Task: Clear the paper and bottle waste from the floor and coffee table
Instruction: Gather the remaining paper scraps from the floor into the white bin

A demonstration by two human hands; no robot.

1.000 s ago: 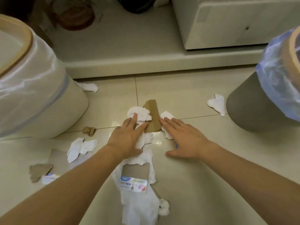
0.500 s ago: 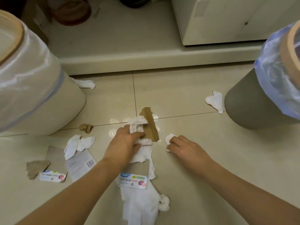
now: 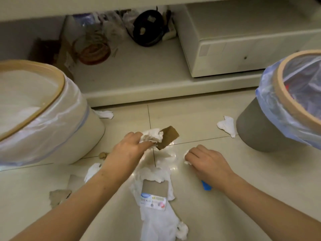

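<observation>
Person, seen from a head-worn camera: two forearms and two hands only.

- Left bare hand (image 3: 129, 151): uncovered, no glove, no ring or other jewellery visible on the fingers that show. Knuckles and back of hand face the camera.
- Left forearm: bare from the lower frame edge to the wrist. No sleeve, cuff, watch or band in view.
- Right bare hand (image 3: 207, 163): uncovered, no glove, no ring visible on the back of the hand or knuckles.
- Right forearm: bare from the right frame edge to the wrist. No sleeve, watch or bracelet.

Upper arms, torso and clothing lie outside the frame.
</observation>
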